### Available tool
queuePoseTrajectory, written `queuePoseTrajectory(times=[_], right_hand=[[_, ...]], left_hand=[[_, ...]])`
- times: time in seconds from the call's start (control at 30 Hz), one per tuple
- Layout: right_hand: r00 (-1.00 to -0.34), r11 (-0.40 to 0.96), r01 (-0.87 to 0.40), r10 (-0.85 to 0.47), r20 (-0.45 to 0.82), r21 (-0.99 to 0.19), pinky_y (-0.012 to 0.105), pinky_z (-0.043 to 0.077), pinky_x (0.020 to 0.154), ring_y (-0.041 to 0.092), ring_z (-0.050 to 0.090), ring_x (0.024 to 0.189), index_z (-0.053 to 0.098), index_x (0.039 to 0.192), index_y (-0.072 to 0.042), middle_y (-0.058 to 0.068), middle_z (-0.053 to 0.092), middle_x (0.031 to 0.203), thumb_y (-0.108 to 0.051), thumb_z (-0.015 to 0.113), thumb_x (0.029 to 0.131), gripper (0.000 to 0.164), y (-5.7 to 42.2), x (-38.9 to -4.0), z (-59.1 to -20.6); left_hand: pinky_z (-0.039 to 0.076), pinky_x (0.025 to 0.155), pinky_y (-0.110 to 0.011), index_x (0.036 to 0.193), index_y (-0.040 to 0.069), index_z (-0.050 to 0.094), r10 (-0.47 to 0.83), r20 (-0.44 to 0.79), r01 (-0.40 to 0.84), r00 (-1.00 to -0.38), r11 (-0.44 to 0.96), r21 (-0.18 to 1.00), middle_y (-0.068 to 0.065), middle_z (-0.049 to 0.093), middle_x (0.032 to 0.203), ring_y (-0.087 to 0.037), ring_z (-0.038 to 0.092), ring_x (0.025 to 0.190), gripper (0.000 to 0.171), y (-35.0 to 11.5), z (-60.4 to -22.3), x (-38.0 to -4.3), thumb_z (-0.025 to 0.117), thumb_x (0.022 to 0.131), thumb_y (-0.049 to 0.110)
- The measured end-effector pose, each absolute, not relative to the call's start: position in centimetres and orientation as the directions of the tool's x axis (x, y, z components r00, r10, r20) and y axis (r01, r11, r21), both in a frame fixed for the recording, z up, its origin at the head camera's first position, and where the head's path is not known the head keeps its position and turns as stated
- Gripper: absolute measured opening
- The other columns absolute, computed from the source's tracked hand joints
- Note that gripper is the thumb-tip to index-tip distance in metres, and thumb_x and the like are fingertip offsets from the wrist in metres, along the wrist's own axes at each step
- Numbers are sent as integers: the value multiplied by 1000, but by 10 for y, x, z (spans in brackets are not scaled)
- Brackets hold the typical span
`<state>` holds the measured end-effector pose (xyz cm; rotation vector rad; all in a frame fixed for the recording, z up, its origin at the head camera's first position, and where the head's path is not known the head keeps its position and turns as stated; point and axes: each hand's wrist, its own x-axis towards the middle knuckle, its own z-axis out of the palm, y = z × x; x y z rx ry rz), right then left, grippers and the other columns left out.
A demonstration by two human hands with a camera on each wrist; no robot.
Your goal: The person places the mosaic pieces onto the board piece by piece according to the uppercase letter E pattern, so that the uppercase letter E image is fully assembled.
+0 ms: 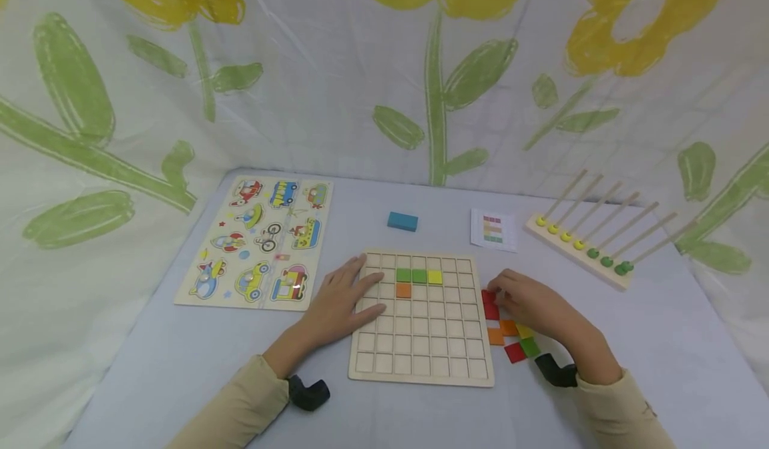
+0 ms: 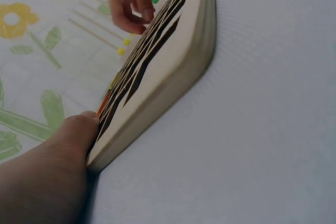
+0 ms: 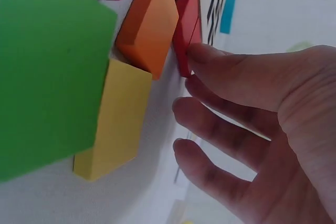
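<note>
Head cam, left hand (image 1: 338, 304) spread on left edge of grid board (image 1: 440, 347), right hand (image 1: 530, 302) half-curled, thumb on red tile (image 1: 486, 297) beside right edge, can't tell if pinched, decent gap to bead rack (image 1: 583, 258)

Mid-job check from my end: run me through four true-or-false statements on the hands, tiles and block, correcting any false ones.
1. The left hand rests on the grid board. True.
2. The right hand is at the vehicle puzzle. False: it is at the red tiles beside the grid board.
3. In the head view, an orange tile sits directly below a green tile on the board. True.
4. The blue block lies on the grid board. False: it lies on the table beyond it.
</note>
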<state>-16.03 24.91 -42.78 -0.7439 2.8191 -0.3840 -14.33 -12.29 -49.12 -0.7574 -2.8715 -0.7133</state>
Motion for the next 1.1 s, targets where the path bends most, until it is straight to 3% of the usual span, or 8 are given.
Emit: queuePoseTrajectory(times=[0.6,0.87,1.1], right_hand=[[-875,861,-396,-459,-153,-318,35,53,84,10,55,91,64,107,-19,-8,60,104,-18,69,88,20,252,-160,-435],[-887,868,-423,-455,-75,-259,34,54,79,11,55,88,63,107,-18,-6,59,104,-19,72,86,23,251,-162,-435],[-873,836,-472,-488,16,-281,30,54,76,9,57,87,60,106,-21,-11,59,104,-20,73,85,25,235,-162,-425]], left_hand=[[23,112,-49,144,28,44,445,144,461,-884,778,426,-10,21,159,-26,16,147,63,-121,-493,-141,46,91,63],[23,113,-48,144,29,43,443,153,464,-883,780,419,-9,21,159,-24,15,147,63,-121,-492,-141,46,91,63],[22,113,-48,145,29,42,436,153,458,-887,785,418,-9,20,159,-24,14,147,63,-123,-491,-143,45,91,63]])
